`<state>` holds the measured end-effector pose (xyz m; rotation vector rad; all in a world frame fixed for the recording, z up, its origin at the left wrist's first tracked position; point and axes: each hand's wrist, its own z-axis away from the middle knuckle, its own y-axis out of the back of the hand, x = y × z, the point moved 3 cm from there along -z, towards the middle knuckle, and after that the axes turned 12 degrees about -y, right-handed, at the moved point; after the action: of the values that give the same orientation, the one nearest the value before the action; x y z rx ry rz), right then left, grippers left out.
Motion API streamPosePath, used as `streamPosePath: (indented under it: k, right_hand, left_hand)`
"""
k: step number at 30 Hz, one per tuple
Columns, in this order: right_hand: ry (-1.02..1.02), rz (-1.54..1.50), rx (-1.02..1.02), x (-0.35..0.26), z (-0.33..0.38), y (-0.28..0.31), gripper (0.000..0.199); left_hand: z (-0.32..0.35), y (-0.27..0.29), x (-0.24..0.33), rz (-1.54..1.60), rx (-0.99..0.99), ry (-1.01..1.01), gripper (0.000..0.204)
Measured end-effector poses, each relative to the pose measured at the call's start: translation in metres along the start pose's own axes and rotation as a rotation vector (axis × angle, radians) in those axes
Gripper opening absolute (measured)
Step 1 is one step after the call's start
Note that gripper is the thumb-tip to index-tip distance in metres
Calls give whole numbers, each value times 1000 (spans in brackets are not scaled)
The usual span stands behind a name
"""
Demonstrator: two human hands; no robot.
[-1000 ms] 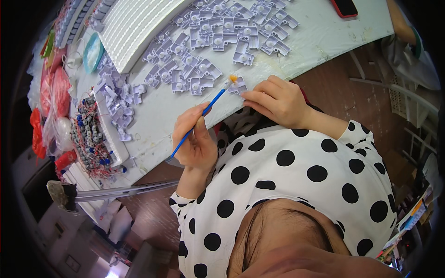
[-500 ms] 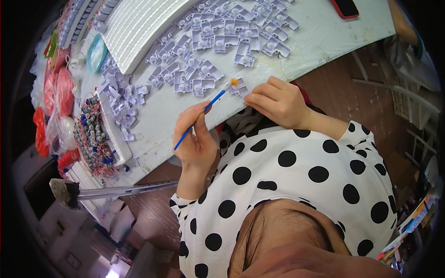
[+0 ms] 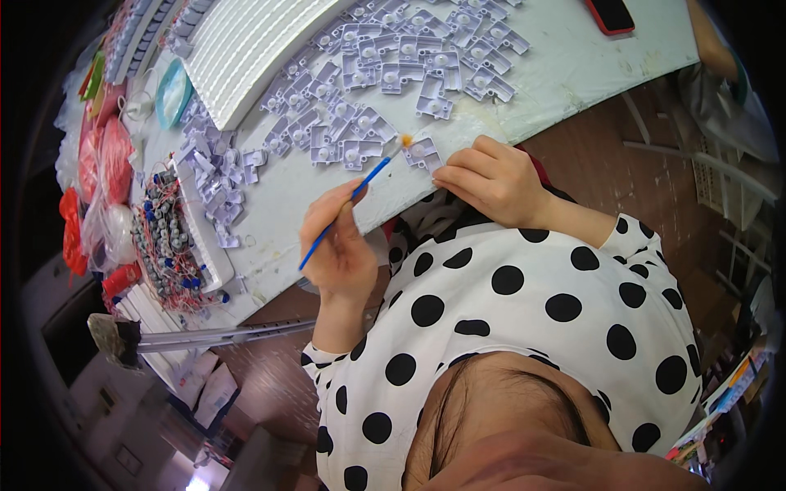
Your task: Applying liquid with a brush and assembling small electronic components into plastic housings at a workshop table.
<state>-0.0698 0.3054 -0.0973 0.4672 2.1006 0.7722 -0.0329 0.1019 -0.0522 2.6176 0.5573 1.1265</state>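
Note:
My left hand (image 3: 338, 250) is closed around a slim blue brush (image 3: 344, 209). The brush slants up and to the right, and its orange tip (image 3: 405, 141) is just off the upper left corner of a small pale plastic housing (image 3: 423, 153). That housing lies at the near edge of the table, with a raised round boss in its middle. My right hand (image 3: 490, 180) has its fingers curled and pinched at the housing's lower right corner; the fingertips partly hide the grip. Farther back lie several similar housings (image 3: 360, 123) side by side.
To the left are a pile of loose plastic pieces (image 3: 214, 176), a white tray (image 3: 205, 237), wired grey parts (image 3: 168, 233) and pink plastic bags (image 3: 115, 159). A ribbed white panel (image 3: 254, 49) stands behind. A red-edged phone (image 3: 612, 15) lies far right, near another person's arm (image 3: 714, 41).
My left hand and the brush have moved slightly left and down. The brush tip has gone from over the housing's corner to just beside it. My right hand stays almost still.

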Motion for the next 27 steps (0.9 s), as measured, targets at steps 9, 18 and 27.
streamPosePath:
  k: [9, 18, 27]
  right_hand:
    - [1, 4, -11, 0, 1, 0, 16]
    - [-4, 5, -11, 0, -1, -1, 17]
    - [35, 34, 33, 3, 0, 12, 16]
  left_hand:
    - [2, 5, 1, 85, 85, 33, 13]
    - [5, 1, 2, 33, -104, -38, 17]
    - [11, 23, -1, -131, 203, -28, 15]
